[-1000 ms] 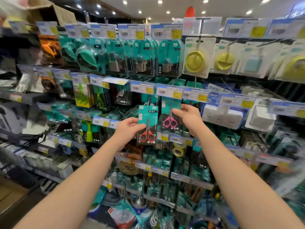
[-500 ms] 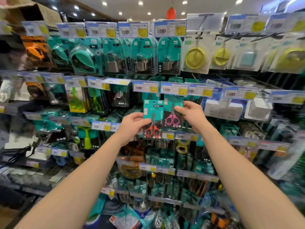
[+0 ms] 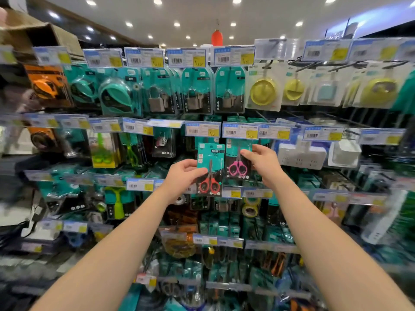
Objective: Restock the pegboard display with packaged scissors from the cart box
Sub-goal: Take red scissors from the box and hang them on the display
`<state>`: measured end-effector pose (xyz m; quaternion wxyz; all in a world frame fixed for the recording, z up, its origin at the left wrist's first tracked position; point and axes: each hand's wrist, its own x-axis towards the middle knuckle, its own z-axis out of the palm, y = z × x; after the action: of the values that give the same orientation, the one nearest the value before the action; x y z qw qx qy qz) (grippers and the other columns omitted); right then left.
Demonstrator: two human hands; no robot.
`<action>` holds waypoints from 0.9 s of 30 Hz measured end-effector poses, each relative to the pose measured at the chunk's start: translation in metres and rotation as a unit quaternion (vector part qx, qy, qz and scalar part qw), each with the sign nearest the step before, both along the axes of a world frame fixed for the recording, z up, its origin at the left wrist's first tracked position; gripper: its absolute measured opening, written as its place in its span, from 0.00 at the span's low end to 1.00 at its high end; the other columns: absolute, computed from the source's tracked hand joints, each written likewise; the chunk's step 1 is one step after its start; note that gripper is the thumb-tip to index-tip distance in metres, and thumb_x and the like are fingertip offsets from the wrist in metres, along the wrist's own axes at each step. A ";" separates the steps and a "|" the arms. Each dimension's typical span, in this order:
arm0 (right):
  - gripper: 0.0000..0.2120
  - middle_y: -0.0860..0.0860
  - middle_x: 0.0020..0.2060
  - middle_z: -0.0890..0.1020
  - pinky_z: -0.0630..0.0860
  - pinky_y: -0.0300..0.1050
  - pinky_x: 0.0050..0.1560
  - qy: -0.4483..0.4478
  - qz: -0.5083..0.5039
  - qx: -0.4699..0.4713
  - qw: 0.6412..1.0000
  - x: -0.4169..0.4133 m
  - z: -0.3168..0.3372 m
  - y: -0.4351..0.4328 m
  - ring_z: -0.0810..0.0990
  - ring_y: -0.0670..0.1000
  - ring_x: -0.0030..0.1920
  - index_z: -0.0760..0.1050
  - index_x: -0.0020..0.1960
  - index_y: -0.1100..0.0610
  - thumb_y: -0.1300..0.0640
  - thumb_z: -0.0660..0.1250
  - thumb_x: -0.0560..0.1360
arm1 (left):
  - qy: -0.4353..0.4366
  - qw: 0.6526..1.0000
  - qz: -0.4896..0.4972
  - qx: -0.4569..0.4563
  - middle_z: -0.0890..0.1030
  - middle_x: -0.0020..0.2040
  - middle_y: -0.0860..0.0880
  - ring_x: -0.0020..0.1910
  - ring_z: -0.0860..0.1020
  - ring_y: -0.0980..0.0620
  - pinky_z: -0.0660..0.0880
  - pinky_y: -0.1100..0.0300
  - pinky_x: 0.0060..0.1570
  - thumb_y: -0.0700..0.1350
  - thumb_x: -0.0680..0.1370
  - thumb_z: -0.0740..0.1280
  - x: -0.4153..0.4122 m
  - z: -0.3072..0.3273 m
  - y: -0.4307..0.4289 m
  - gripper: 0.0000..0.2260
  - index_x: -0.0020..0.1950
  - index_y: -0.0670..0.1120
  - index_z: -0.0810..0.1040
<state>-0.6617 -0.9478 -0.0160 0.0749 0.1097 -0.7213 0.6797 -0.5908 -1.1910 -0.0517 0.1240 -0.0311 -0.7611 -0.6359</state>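
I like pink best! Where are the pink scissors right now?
In the head view, the pink scissors pack sits mid-display, gripped by the right hand, just right of the red scissors pack.

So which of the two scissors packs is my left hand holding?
The red-handled pack, pinched by your left hand; the pink-handled pack is in your right hand.

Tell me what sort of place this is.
Likely a retail hardware aisle: barcoded price tags head every row, blister-packed padlocks hang above, the left hand holds a red scissors pack, the right hand a pink scissors pack.
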 end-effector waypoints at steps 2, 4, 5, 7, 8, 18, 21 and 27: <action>0.35 0.57 0.67 0.79 0.80 0.52 0.61 0.004 -0.005 0.000 1.000 -0.001 0.004 -0.001 0.83 0.55 0.59 0.66 0.78 0.61 0.51 0.75 0.77 | 0.003 1.000 -0.006 0.001 0.88 0.50 0.48 0.42 0.85 0.59 0.77 0.65 0.38 0.44 0.78 0.75 -0.001 0.001 0.000 0.11 0.59 0.45 0.83; 0.36 0.58 0.69 0.79 0.79 0.57 0.64 0.006 -0.007 -0.002 1.000 0.002 0.009 -0.001 0.83 0.57 0.61 0.66 0.78 0.61 0.50 0.75 0.76 | 0.005 1.000 -0.008 -0.001 0.88 0.50 0.49 0.44 0.85 0.57 0.78 0.59 0.43 0.45 0.78 0.75 -0.002 0.003 0.000 0.11 0.59 0.46 0.83; 0.36 0.57 0.69 0.78 0.79 0.59 0.65 0.007 -0.004 -0.003 1.000 0.002 0.011 0.000 0.83 0.57 0.61 0.66 0.78 0.61 0.51 0.75 0.76 | 0.005 1.000 -0.008 -0.002 0.88 0.50 0.50 0.44 0.85 0.56 0.77 0.59 0.43 0.46 0.78 0.75 -0.002 0.003 0.000 0.11 0.59 0.46 0.83; 0.35 0.56 0.69 0.78 0.79 0.59 0.65 0.010 -0.007 -0.001 1.000 0.004 0.013 0.001 0.83 0.58 0.61 0.65 0.78 0.62 0.51 0.75 0.77 | 0.008 1.000 -0.010 -0.003 0.88 0.50 0.49 0.43 0.85 0.58 0.78 0.65 0.40 0.45 0.78 0.75 -0.002 0.006 0.001 0.12 0.60 0.45 0.83; 0.34 0.56 0.68 0.78 0.79 0.59 0.65 0.006 -0.006 0.006 1.000 0.005 0.013 0.001 0.83 0.57 0.60 0.66 0.78 0.61 0.51 0.75 0.77 | 0.009 1.000 -0.010 -0.003 0.88 0.51 0.49 0.43 0.85 0.60 0.77 0.68 0.38 0.45 0.78 0.75 -0.003 0.007 0.002 0.12 0.60 0.45 0.83; 0.37 0.53 0.61 0.84 0.81 0.61 0.61 -0.010 0.017 0.054 0.998 -0.005 -0.002 0.002 0.86 0.54 0.56 0.73 0.73 0.57 0.43 0.77 0.69 | 0.007 1.000 -0.004 -0.017 0.88 0.50 0.52 0.41 0.84 0.64 0.76 0.66 0.39 0.47 0.78 0.74 -0.006 0.008 0.002 0.12 0.61 0.47 0.83; 0.37 0.54 0.62 0.83 0.80 0.59 0.63 -0.008 0.015 0.049 0.999 -0.009 -0.004 0.002 0.85 0.54 0.58 0.72 0.74 0.58 0.45 0.77 0.71 | 0.013 1.000 -0.003 -0.002 0.87 0.48 0.51 0.37 0.82 0.65 0.75 0.69 0.35 0.45 0.79 0.74 -0.007 0.008 0.002 0.11 0.60 0.45 0.83; 0.27 0.54 0.59 0.85 0.82 0.47 0.50 -0.026 -0.002 0.028 0.999 -0.010 -0.012 0.003 0.87 0.53 0.54 0.75 0.70 0.59 0.50 0.75 0.76 | 0.001 1.000 -0.001 -0.005 0.87 0.52 0.49 0.40 0.82 0.63 0.74 0.67 0.39 0.47 0.78 0.75 -0.010 0.006 0.001 0.14 0.62 0.46 0.82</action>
<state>-0.6715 -0.9444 -0.0277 0.0547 0.0924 -0.7422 0.6616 -0.6012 -1.1902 -0.0456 0.1241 -0.0336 -0.7638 -0.6325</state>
